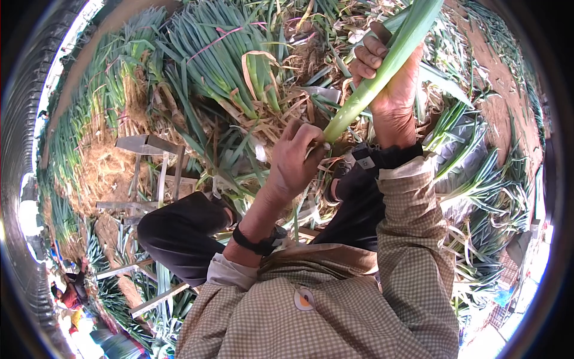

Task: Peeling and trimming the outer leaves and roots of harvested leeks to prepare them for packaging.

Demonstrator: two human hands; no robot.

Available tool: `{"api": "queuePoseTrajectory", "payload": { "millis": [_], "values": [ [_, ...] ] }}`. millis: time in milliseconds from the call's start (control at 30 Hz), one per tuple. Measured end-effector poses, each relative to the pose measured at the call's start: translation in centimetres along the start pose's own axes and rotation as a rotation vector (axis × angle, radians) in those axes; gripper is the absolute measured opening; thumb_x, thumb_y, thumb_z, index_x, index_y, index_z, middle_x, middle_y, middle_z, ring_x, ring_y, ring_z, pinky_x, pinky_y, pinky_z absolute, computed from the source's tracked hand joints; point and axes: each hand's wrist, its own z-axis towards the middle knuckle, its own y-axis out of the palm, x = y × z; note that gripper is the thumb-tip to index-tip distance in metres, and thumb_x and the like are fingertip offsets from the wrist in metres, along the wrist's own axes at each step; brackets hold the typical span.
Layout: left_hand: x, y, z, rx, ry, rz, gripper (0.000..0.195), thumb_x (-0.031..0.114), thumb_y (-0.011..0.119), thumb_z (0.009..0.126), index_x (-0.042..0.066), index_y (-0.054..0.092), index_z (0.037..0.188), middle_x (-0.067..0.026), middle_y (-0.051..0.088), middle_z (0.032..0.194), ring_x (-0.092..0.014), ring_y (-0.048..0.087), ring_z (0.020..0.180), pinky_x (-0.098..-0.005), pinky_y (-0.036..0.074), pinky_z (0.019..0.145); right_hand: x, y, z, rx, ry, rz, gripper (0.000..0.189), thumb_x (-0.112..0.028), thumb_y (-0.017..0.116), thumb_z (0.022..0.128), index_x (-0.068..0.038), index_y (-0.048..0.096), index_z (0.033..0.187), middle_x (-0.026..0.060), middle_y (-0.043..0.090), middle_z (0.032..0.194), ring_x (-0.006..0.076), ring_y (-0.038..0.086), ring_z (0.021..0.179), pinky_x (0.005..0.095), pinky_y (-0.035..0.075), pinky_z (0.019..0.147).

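Observation:
A thick green onion or leek (358,101) slants from the centre up to the top edge, its pale base end lowest. My right hand (394,80) is wrapped around its green stalk, palm turned up towards the camera. At the pale base my left hand (293,157) has its thumb and fingers pinched together; the exact grip is partly hidden by the fingers. Beyond my left hand lies a large bundle of long green onions (224,58) with a pink tie and dry outer leaves.
A metal frame (148,146) stands at the left, near my knee. More bundles with fibrous roots (105,166) lie behind it. Loose leaves cover ground ahead. Clear plastic (462,148) with onions is at the right. Another person (74,289) is at the lower left.

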Motion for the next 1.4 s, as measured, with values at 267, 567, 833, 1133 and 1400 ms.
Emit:
{"api": "queuePoseTrajectory", "payload": {
  "millis": [267, 567, 833, 1133, 1400],
  "values": [
    [-1.0, -1.3, -1.6, 0.078, 0.093, -0.063, 0.019, -0.005, 0.066, 0.073, 0.005, 0.053, 0.082, -0.0065, 0.059, 0.083, -0.019, 0.057, 0.072, -0.029, 0.046, 0.064, -0.3, 0.2, 0.1, 0.019, -0.004, 0.006, 0.069, -0.066, 0.049, 0.085, 0.0, 0.056, 0.104, 0.0003, 0.044, 0.066, 0.0125, 0.044, 0.057, 0.0248, 0.039, 0.048],
    [-11.1, -4.9, -8.4, 0.916, -0.714, -1.11, 0.01, 0.004, 0.062, 0.088, 0.01, 0.055, 0.085, -0.0012, 0.058, 0.076, -0.01, 0.057, 0.066, -0.024, 0.052, 0.06, -4.7, -1.3, -0.2, 0.0, -0.191, 0.022, 0.073, -0.065, 0.066, 0.074, 0.002, 0.056, 0.102, 0.001, 0.049, 0.071, 0.0114, 0.047, 0.062, 0.0239, 0.044, 0.051],
    [-21.1, -7.6, -17.1, 0.97, -0.983, -0.614, 0.018, 0.0, 0.062, 0.085, 0.004, 0.051, 0.099, -0.0054, 0.057, 0.088, -0.015, 0.058, 0.069, -0.0264, 0.053, 0.061, -4.2, -2.1, 0.8, 0.152, -0.33, -0.048, 0.072, -0.068, 0.062, 0.076, -0.002, 0.052, 0.102, 0.0032, 0.049, 0.07, 0.014, 0.048, 0.062, 0.0257, 0.044, 0.053],
    [-11.7, -5.5, -9.9, -0.146, -0.68, -0.379, 0.038, 0.028, 0.053, 0.096, 0.0, 0.051, 0.122, -0.0044, 0.062, 0.096, -0.008, 0.056, 0.078, -0.0223, 0.049, 0.065, -2.5, -2.3, 8.1, 0.364, -0.374, -0.3, 0.056, -0.062, 0.041, 0.091, -0.009, 0.053, 0.1, 0.0059, 0.056, 0.075, 0.0208, 0.055, 0.065, 0.0394, 0.049, 0.061],
    [-9.4, -2.0, -7.0, -0.154, -0.963, -0.841, 0.035, 0.034, 0.045, 0.1, 0.004, 0.058, 0.112, -0.0013, 0.059, 0.083, -0.007, 0.056, 0.069, -0.0224, 0.048, 0.058, 15.3, -12.1, -1.9, 0.643, 0.279, -0.188, 0.03, -0.037, 0.056, 0.094, -0.007, 0.054, 0.089, 0.0063, 0.058, 0.074, 0.0173, 0.058, 0.062, 0.0321, 0.051, 0.057]
  ]
}}
